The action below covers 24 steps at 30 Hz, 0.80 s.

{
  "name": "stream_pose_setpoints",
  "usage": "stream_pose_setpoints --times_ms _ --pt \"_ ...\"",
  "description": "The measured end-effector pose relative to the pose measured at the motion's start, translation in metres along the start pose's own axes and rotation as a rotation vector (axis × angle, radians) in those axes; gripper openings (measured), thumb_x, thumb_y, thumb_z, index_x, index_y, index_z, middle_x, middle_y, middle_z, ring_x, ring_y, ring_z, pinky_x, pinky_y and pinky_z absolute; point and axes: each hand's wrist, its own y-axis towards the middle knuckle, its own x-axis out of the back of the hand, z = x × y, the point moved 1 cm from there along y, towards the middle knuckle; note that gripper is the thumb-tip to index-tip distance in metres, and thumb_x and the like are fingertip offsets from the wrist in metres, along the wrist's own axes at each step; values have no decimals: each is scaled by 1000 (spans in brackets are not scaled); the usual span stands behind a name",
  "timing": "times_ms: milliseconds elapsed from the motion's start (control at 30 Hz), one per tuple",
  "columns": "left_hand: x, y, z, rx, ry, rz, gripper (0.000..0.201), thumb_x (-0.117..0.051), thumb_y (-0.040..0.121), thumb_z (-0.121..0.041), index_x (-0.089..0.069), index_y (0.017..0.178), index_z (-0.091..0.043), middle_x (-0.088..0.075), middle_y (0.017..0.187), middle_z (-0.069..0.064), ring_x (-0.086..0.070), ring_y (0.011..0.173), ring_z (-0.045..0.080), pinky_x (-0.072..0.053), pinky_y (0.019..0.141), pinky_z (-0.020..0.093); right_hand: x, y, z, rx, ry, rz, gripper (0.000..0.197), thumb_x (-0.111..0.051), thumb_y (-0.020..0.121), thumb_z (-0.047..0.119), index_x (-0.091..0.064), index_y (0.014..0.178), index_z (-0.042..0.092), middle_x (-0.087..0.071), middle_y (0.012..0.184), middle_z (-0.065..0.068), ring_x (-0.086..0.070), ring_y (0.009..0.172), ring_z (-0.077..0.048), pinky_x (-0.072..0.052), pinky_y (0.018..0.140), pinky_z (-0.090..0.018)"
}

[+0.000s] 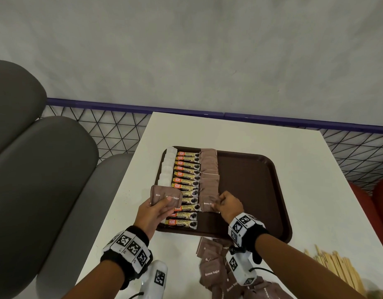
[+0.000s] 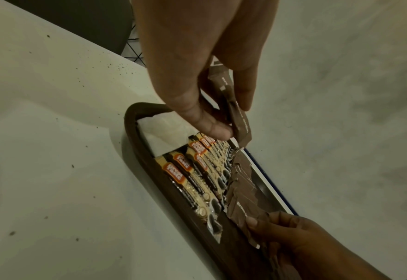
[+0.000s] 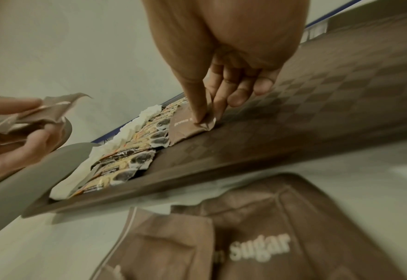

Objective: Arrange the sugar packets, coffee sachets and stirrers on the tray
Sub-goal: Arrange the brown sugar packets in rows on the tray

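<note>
A brown tray (image 1: 261,190) lies on the white table. It holds a column of white sugar packets (image 1: 168,167), a column of coffee sachets (image 1: 186,186) and a column of brown sugar packets (image 1: 209,175). My left hand (image 1: 156,210) grips a small stack of brown sugar packets (image 1: 164,196) above the tray's near left corner; the stack (image 2: 238,117) sits between thumb and fingers. My right hand (image 1: 228,205) pinches the nearest brown packet of the column (image 1: 209,205) (image 3: 188,127), which lies on the tray. Wooden stirrers (image 1: 335,266) lie on the table at the near right.
A loose pile of brown sugar packets (image 1: 216,268) lies on the table just in front of the tray. Grey cushioned seats (image 1: 35,169) stand to the left. A wire mesh barrier with a purple rail (image 1: 272,118) runs behind the table.
</note>
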Motion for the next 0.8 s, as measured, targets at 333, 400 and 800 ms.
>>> stream_pose_setpoints --times_ms 333,400,800 --pt "-7 -3 -1 -4 -5 25 19 -58 87 -1 -62 104 -10 -74 87 9 -72 79 19 -59 68 25 6 -10 11 167 128 -109 27 -66 81 34 -50 97 18 -49 94 3 -41 96 -14 -41 85 -28" --pt "-8 -5 -1 -13 -2 32 22 -59 86 0 -61 108 -7 -73 95 13 -72 82 21 -59 70 26 6 -14 24 196 331 -35 21 -64 84 30 -53 93 16 -54 94 0 -48 95 -15 -41 77 -21" --pt "-15 -8 0 10 4 47 29 -57 90 -8 -57 119 -6 -67 111 19 -67 99 32 -57 82 36 -1 -26 58 305 601 230 10 -63 84 8 -55 84 14 -54 72 5 -50 64 -3 -42 55 -8"
